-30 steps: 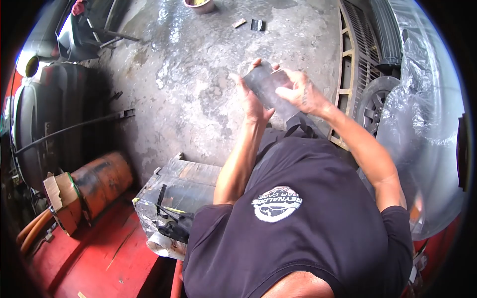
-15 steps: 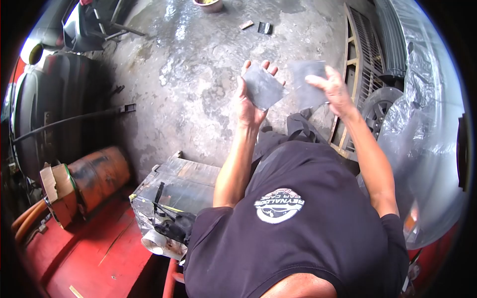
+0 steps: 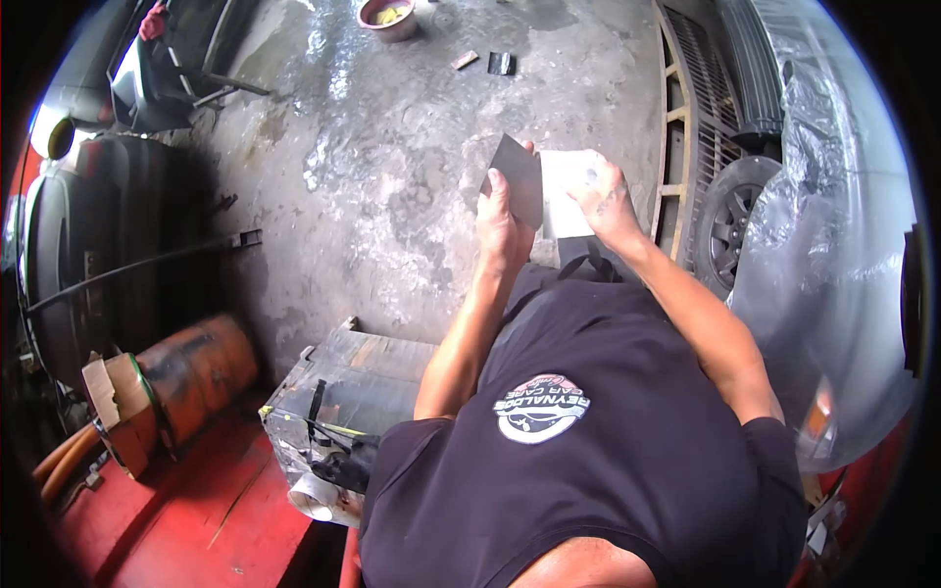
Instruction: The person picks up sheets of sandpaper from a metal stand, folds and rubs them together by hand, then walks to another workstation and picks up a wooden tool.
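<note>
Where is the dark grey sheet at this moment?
In the head view, the dark grey sheet is in the person's left hand, just left of the white sheet in the right hand.

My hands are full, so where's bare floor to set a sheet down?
The widest bare floor lies left of your left hand, between the basin and the box. A smaller patch lies between your right hand and the metal grate. Past that, a wheel and plastic sheeting crowd in.
</note>
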Demonstrator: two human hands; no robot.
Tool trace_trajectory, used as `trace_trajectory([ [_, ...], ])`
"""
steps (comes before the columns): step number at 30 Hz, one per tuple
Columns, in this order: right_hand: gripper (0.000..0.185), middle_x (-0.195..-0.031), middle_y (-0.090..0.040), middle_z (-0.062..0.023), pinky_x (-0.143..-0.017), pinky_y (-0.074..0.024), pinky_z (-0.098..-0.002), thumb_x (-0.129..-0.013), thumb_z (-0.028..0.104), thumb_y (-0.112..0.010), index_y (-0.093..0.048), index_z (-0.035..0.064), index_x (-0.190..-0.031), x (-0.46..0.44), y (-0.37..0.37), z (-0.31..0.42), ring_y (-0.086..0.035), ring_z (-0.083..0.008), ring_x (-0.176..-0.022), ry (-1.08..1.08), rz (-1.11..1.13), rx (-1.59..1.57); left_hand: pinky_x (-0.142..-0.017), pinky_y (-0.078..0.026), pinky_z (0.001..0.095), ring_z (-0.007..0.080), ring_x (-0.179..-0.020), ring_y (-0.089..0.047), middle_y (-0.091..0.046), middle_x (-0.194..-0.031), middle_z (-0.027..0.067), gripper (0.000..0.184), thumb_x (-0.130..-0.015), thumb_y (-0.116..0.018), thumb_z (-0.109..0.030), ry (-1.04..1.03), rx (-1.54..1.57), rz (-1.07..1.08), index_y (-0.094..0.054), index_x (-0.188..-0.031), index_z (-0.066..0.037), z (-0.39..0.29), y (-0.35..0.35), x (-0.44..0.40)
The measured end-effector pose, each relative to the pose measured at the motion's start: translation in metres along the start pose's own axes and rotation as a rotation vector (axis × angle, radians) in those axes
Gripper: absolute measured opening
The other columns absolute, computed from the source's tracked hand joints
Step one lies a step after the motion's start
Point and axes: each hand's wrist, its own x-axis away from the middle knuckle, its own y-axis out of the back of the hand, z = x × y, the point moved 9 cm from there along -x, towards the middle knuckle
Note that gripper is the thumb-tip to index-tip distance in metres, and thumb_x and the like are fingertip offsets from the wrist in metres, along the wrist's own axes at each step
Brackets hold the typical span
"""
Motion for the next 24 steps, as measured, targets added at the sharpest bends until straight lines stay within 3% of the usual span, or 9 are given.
trace_trajectory([
  [2, 0.022, -0.088, -0.071, -0.0169, -0.073, -0.0547, -0.0361, -0.087, 0.01, -0.065, -0.065, -0.0058, -0.102, -0.004, -0.003, 0.014, -0.069, -0.0245, -0.079, 0.042, 0.007, -0.098, -0.12, -0.035, 0.0472, 0.0311, -0.141, -0.046, -0.046, -0.154, 0.0198, 0.07, -0.107, -0.049, -0.045, -0.012, -0.066, -0.002, -0.033, -0.153, 0.004, -0.005, -0.006, -0.001],
  [4, 0.022, -0.089, -0.071, -0.0172, -0.074, -0.0549, -0.0362, -0.086, 0.009, -0.065, -0.065, -0.0057, -0.102, -0.016, -0.009, 0.033, -0.07, -0.0251, -0.079, 0.095, 0.032, -0.198, -0.104, -0.052, 0.0444, 0.0255, -0.12, -0.062, -0.06, -0.133, 0.014, 0.054, -0.106, -0.054, -0.042, 0.198, -0.079, -0.175, -0.049, -0.139, 0.001, 0.023, 0.012, 0.011],
  [6, 0.021, -0.091, -0.073, -0.0152, -0.075, -0.0554, -0.0349, -0.086, 0.009, -0.067, -0.065, -0.0051, -0.101, -0.024, -0.02, 0.045, -0.07, -0.0215, -0.081, 0.07, 0.059, -0.044, -0.09, -0.058, 0.0419, 0.0238, -0.104, -0.068, -0.068, -0.115, 0.0127, 0.056, -0.103, -0.059, -0.045, 0.053, -0.108, -0.249, -0.053, -0.133, 0.002, 0.02, 0.012, 0.017],
  [10, 0.025, -0.098, -0.075, -0.0114, -0.077, -0.0563, -0.0326, -0.087, 0.004, -0.07, -0.068, -0.0062, -0.11, -0.04, -0.027, 0.04, -0.071, -0.0173, -0.086, 0.043, 0.144, -0.272, -0.089, -0.058, 0.0411, 0.0234, -0.104, -0.068, -0.067, -0.115, 0.0114, 0.055, -0.102, -0.061, -0.045, 0.035, -0.09, -0.231, -0.054, -0.132, 0.0, -0.008, -0.003, 0.013],
  [14, 0.026, -0.108, -0.073, -0.0069, -0.084, -0.0582, -0.0316, -0.097, 0.011, -0.065, -0.068, -0.0033, -0.119, -0.041, -0.007, 0.011, -0.071, -0.0161, -0.097, -0.36, 0.147, -0.778, -0.094, -0.058, 0.0406, 0.0237, -0.106, -0.068, -0.068, -0.118, 0.0097, 0.045, -0.102, -0.064, -0.037, -0.03, -0.074, -0.346, -0.058, -0.13, -0.003, -0.035, 0.037, 0.009],
  [17, 0.03, -0.122, -0.068, -0.0099, -0.094, -0.0578, -0.0463, -0.103, 0.018, -0.058, -0.061, 0.002, -0.128, -0.038, 0.009, -0.007, -0.068, -0.0239, -0.112, -0.39, 0.164, -0.897, -0.096, -0.057, 0.0386, 0.0216, -0.103, -0.069, -0.07, -0.114, 0.0091, 0.029, -0.098, -0.067, -0.019, -0.045, 0.001, -0.448, -0.065, -0.122, -0.001, -0.043, 0.071, 0.014],
  [20, 0.035, -0.135, -0.061, -0.0149, -0.098, -0.0554, -0.0605, -0.107, 0.019, -0.051, -0.051, 0.0032, -0.138, -0.029, -0.002, -0.008, -0.064, -0.0321, -0.122, -0.394, 0.16, -1.036, -0.095, -0.058, 0.0411, 0.0221, -0.107, -0.069, -0.07, -0.113, 0.0091, 0.034, -0.093, -0.071, -0.013, -0.072, -0.14, -0.382, -0.063, -0.124, -0.001, -0.037, 0.067, 0.012],
  [23, 0.023, -0.108, -0.071, -0.0064, -0.073, -0.0573, -0.0316, -0.106, 0.021, -0.056, -0.061, 0.005, -0.121, -0.026, -0.004, -0.02, -0.071, -0.0162, -0.095, -0.325, -0.031, -0.973, -0.088, -0.056, 0.0324, 0.0185, -0.099, -0.069, -0.072, -0.111, 0.0105, 0.034, -0.084, -0.077, 0.001, -0.049, -0.15, -0.557, -0.067, -0.116, 0.004, -0.01, 0.047, 0.01],
  [24, 0.023, -0.108, -0.071, -0.0064, -0.073, -0.0573, -0.0316, -0.106, 0.021, -0.056, -0.061, 0.005, -0.121, -0.023, -0.006, -0.034, -0.071, -0.0162, -0.095, -0.322, -0.019, -0.976, -0.086, -0.056, 0.0318, 0.0182, -0.098, -0.069, -0.072, -0.11, 0.011, 0.033, -0.083, -0.078, 0.001, -0.07, -0.203, -0.579, -0.068, -0.115, 0.005, -0.007, 0.039, 0.009],
])
